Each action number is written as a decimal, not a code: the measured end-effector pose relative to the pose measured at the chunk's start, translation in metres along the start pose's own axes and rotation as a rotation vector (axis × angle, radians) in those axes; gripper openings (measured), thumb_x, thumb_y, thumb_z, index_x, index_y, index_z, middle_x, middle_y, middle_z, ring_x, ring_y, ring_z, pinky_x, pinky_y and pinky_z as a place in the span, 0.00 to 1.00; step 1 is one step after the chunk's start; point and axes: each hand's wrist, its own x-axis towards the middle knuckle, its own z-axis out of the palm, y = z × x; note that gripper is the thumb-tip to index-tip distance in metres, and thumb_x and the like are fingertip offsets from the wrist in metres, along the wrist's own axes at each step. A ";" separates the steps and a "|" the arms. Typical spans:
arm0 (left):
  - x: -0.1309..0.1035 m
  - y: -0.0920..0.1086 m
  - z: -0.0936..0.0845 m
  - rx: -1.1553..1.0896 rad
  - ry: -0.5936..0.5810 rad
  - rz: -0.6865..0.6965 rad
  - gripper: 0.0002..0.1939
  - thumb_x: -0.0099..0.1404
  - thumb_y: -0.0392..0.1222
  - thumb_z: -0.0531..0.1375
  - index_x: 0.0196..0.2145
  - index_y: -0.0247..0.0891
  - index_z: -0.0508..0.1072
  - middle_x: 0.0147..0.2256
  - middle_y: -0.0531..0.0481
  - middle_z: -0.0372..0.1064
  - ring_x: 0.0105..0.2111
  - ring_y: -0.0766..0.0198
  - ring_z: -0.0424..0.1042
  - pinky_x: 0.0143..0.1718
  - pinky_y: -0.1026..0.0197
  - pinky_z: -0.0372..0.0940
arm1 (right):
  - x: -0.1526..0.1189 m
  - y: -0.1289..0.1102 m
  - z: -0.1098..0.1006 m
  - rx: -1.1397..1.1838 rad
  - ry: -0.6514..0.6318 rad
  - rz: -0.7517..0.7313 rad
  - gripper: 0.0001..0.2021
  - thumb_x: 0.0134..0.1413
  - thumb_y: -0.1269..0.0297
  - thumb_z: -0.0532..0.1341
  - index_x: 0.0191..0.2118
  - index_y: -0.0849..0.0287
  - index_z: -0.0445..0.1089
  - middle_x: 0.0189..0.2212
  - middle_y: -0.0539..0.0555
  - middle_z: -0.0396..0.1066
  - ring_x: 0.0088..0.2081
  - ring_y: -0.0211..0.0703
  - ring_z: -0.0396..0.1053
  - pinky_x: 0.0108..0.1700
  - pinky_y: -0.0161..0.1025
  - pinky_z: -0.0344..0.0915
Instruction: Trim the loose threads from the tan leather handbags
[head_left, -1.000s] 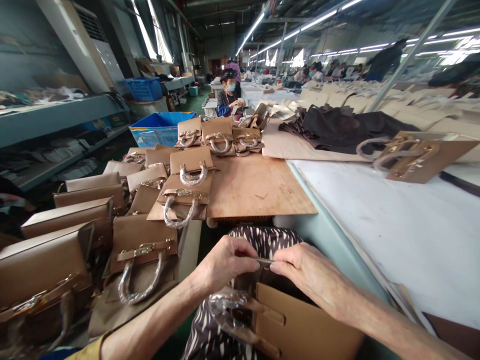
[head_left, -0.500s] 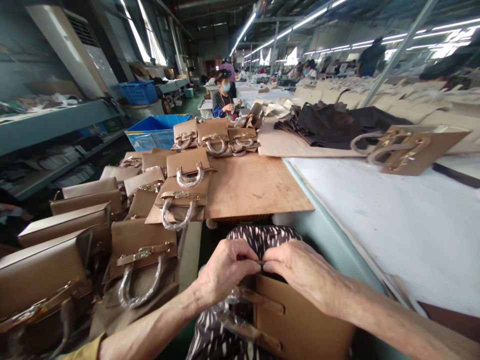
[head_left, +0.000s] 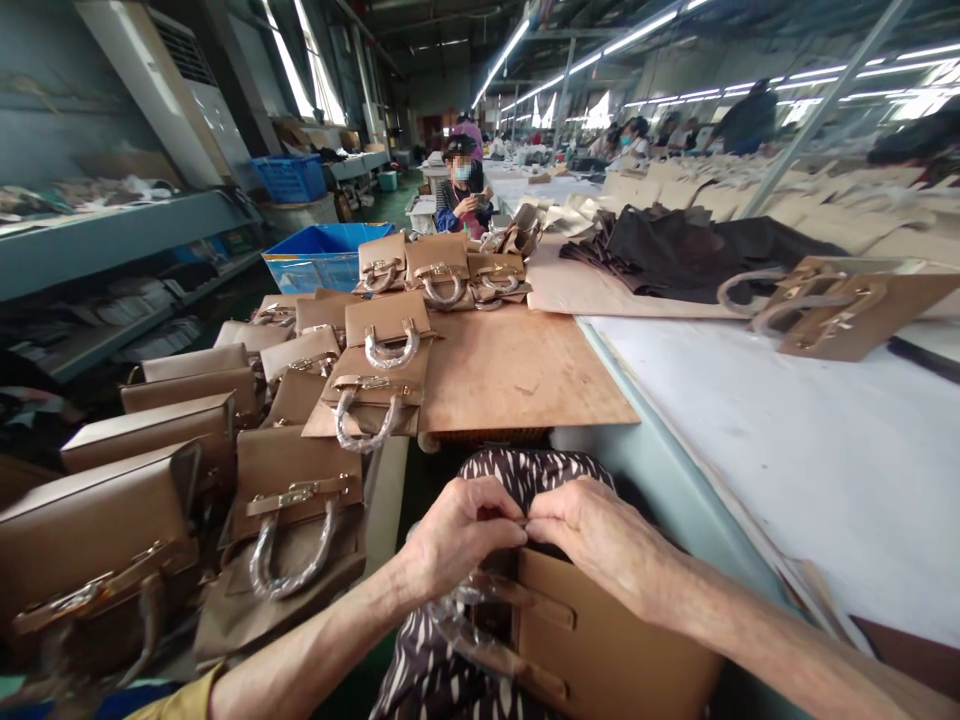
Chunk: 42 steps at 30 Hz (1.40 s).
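A tan handbag (head_left: 622, 640) lies on my lap, its plastic-wrapped handles (head_left: 480, 640) pointing to the left. Just above its upper edge, my left hand (head_left: 469, 525) and my right hand (head_left: 589, 530) meet, thumb and fingers of each pinched together. Whatever sits between the fingertips is small and mostly hidden; it may be part of the bag. My right wrist crosses over the bag's far edge. Patterned trousers (head_left: 427, 660) show beneath the bag.
Several tan handbags (head_left: 300, 490) crowd the left side. More stand on a brown board (head_left: 525, 370) ahead. At right is a white-covered table (head_left: 787, 440) with another handbag (head_left: 847, 305) and dark material (head_left: 697, 250). A blue bin (head_left: 326, 260) and a masked person (head_left: 465, 190) are farther off.
The whole view has shifted slightly, so the surroundings sit a little farther right. Both hands keep their pinch at the bag's edge. The person ahead has moved their hands a little.
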 end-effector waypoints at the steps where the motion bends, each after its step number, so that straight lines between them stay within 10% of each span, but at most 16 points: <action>1: -0.001 -0.001 -0.002 -0.050 -0.034 -0.035 0.04 0.49 0.35 0.60 0.25 0.33 0.72 0.24 0.54 0.63 0.27 0.67 0.60 0.28 0.66 0.54 | 0.000 -0.001 0.000 0.008 -0.004 0.019 0.16 0.53 0.65 0.52 0.16 0.61 0.59 0.16 0.46 0.62 0.23 0.34 0.59 0.25 0.33 0.48; 14: -0.012 -0.002 -0.013 0.074 -0.071 -0.043 0.10 0.55 0.40 0.58 0.31 0.32 0.76 0.28 0.52 0.68 0.30 0.65 0.64 0.31 0.66 0.56 | -0.003 -0.001 0.002 -0.048 0.005 0.026 0.18 0.55 0.64 0.51 0.15 0.61 0.54 0.14 0.44 0.52 0.21 0.32 0.53 0.24 0.34 0.45; 28: -0.013 0.000 0.009 0.345 0.048 0.237 0.11 0.62 0.34 0.54 0.24 0.34 0.71 0.25 0.53 0.63 0.28 0.68 0.63 0.31 0.67 0.55 | -0.006 0.008 0.009 -0.204 0.035 -0.139 0.16 0.58 0.70 0.50 0.23 0.59 0.68 0.22 0.51 0.72 0.25 0.37 0.66 0.27 0.35 0.50; 36: -0.001 0.004 0.004 0.337 -0.227 0.180 0.08 0.61 0.38 0.55 0.28 0.34 0.70 0.29 0.54 0.63 0.30 0.69 0.62 0.30 0.69 0.56 | -0.014 -0.005 -0.008 -0.205 -0.048 -0.057 0.11 0.52 0.71 0.55 0.22 0.61 0.70 0.19 0.50 0.68 0.24 0.37 0.62 0.26 0.34 0.48; 42: -0.002 0.005 0.004 0.424 -0.251 0.225 0.11 0.64 0.39 0.52 0.27 0.34 0.69 0.27 0.55 0.62 0.28 0.70 0.62 0.30 0.69 0.54 | -0.034 0.028 -0.034 -0.094 -0.023 0.052 0.12 0.49 0.67 0.57 0.17 0.60 0.65 0.14 0.44 0.53 0.21 0.32 0.54 0.25 0.31 0.47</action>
